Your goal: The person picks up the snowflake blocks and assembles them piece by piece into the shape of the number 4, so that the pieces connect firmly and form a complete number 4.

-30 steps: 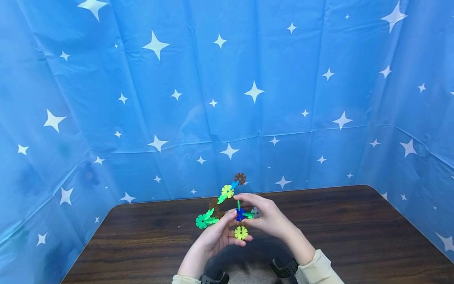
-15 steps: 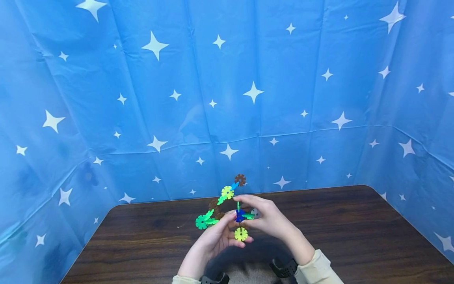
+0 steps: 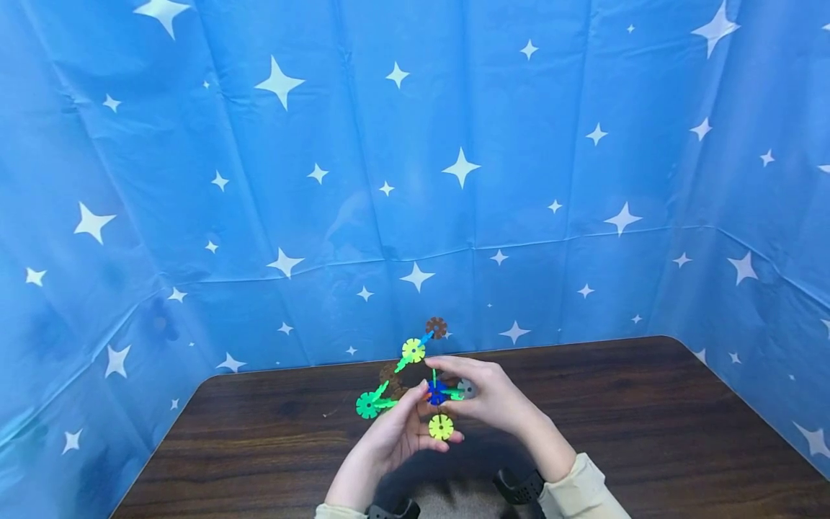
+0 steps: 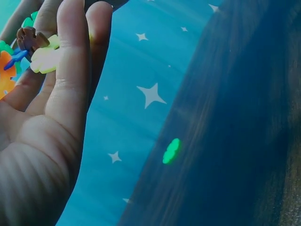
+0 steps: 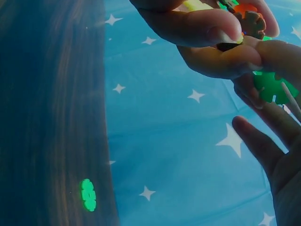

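A linked chain of notched plastic snowflake discs is held above the table in the head view. It includes a blue disc (image 3: 436,392), yellow discs (image 3: 441,427), brown discs (image 3: 436,328), a green disc (image 3: 367,405) and a grey disc (image 3: 466,389). My left hand (image 3: 402,432) grips the chain near the blue disc, thumb in front and fingers behind. From the other side my right hand (image 3: 496,395) pinches the same part between thumb and fingers. An orange disc (image 4: 6,73) shows by the left palm in the left wrist view. Fingers hide some of the joins.
A dark wooden table (image 3: 259,447) lies beneath, with a blue star-patterned curtain (image 3: 415,180) behind and at both sides. One loose green disc (image 5: 88,195) lies on the tabletop in the wrist views. Black wrist straps (image 3: 519,488) are on both arms.
Both hands keep their hold almost in place. The left thumb tip has shifted slightly left, and a bit of orange now shows beside the blue disc. The head view has drifted slightly.
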Tool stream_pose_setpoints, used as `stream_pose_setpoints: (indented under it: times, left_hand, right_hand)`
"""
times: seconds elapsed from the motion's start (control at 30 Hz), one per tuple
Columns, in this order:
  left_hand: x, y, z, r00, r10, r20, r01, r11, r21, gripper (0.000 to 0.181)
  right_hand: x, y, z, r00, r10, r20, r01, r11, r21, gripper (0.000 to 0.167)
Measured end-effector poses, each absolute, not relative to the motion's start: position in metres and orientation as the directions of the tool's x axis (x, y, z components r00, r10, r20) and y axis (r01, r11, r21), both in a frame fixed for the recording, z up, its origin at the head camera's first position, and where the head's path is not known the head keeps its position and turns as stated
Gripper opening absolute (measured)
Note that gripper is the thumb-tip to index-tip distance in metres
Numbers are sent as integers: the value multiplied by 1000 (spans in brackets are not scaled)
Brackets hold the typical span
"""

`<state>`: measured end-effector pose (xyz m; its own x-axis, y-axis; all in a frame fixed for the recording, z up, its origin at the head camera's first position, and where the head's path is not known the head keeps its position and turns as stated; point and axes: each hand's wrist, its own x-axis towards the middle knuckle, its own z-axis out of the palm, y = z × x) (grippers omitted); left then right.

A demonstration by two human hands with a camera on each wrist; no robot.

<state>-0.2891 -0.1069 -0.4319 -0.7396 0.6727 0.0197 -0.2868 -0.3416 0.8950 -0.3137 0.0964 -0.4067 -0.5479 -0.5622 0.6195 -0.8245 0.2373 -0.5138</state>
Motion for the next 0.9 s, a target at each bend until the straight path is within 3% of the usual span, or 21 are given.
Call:
stream_pose_setpoints:
  times: [0.17,0.4,0.63,0.9]
  left_hand:
    - [-288,-109,-429,-755,655,35,-261,-348,900,54]
    - [-291,-116,-426,-754,654,64,-222,-346,912,59]
    - [-293,-119,-424,-762,645,49,-220,-330,918,55]
    - [-294,-119,-426,-765,643,37,-228,-324,918,59]
  right_hand:
    - [-309,96,-400,-620,-552,558,-758,238,-607,70]
    - [-316,113,-398,-685,-542,487,-703,317,-636,84]
    - [-336,133,-418,-773,-504,386,-588,339,-734,77]
    - [-367,131,-456,-831,-492,261,-468,362,-806,67]
